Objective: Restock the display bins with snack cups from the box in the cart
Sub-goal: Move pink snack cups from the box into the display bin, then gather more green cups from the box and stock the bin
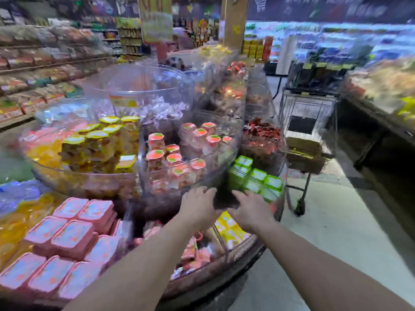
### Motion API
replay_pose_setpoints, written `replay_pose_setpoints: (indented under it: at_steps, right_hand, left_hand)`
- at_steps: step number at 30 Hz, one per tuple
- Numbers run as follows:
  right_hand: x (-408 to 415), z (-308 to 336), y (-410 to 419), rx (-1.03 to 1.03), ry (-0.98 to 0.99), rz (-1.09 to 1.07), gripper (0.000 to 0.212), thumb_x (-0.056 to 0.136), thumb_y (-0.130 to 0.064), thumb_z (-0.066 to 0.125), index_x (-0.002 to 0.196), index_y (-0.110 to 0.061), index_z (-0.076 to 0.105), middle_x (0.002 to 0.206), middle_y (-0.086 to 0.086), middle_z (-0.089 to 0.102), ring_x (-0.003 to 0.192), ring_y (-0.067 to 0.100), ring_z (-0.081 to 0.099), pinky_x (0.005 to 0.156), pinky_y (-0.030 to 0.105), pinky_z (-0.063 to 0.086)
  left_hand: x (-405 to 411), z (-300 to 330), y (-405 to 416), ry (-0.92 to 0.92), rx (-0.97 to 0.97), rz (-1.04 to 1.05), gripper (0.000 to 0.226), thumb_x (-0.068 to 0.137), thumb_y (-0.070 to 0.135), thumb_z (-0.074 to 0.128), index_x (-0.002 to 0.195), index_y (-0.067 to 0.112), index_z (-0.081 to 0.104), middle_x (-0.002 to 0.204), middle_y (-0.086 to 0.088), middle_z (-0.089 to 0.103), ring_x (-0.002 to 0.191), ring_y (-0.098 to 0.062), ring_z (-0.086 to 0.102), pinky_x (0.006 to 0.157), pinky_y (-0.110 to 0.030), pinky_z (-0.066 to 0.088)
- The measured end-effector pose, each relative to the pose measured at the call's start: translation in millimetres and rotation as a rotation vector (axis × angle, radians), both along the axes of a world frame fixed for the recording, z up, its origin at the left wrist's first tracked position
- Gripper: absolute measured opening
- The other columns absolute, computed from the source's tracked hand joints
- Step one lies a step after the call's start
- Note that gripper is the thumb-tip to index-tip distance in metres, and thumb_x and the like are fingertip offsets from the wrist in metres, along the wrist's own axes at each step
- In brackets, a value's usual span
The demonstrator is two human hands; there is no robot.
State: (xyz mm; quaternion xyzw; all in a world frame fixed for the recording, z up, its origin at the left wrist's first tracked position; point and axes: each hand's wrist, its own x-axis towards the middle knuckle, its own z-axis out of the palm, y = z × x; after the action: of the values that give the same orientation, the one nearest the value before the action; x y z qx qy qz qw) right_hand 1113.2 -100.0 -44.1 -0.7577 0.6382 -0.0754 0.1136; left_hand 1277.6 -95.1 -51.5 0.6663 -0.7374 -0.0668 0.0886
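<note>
Green-lidded snack cups (pixel 256 176) sit stacked at the clear display bin's (pixel 233 140) outer edge, just beyond both empty hands, left (pixel 198 206) and right (pixel 249 213), fingers loosely spread; a careless reach might topple them floorward.

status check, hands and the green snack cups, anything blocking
Left hand and right hand open, empty. Green-lidded plastic snack cups stacked just beyond right fingertips. Nothing in the way.
</note>
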Motion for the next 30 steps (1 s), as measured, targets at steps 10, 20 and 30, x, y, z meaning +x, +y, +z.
replay_pose_setpoints:
  at_steps: [10, 20, 30]
  right_hand:
    - [-196, 11, -70, -0.069, -0.044, -0.194, 0.049, 0.085, -0.056, 0.045, 0.131, -0.038, 0.044, 0.12, 0.008, 0.058, 0.117, 0.031, 0.052, 0.093, 0.041, 0.047]
    - [-322, 13, -236, -0.041, 0.007, -0.312, 0.055, 0.089, -0.051, 0.049, 0.14, -0.032, 0.039, 0.135, 0.006, 0.048, 0.127, 0.03, 0.041, 0.1, 0.041, 0.041]
    - [-414, -2, -404, -0.009, -0.002, -0.341, 0.057, 0.09, -0.05, 0.048, 0.143, -0.033, 0.034, 0.138, 0.003, 0.046, 0.129, 0.027, 0.039, 0.1, 0.039, 0.039]
  left_hand:
    - [-206, 10, -105, 0.001, -0.02, -0.173, 0.061, 0.078, 0.057, 0.055, 0.131, 0.027, 0.046, 0.13, -0.005, 0.053, 0.122, -0.03, 0.05, 0.1, -0.041, 0.042]
    - [-337, -3, -292, 0.105, -0.012, -0.26, 0.042, 0.076, 0.054, 0.054, 0.109, 0.028, 0.057, 0.113, -0.003, 0.063, 0.108, -0.03, 0.059, 0.085, -0.038, 0.048]
    - [-427, 8, -457, 0.054, 0.068, -0.292, 0.063, 0.085, 0.051, 0.054, 0.139, 0.024, 0.037, 0.14, -0.004, 0.044, 0.133, -0.028, 0.036, 0.109, -0.044, 0.032]
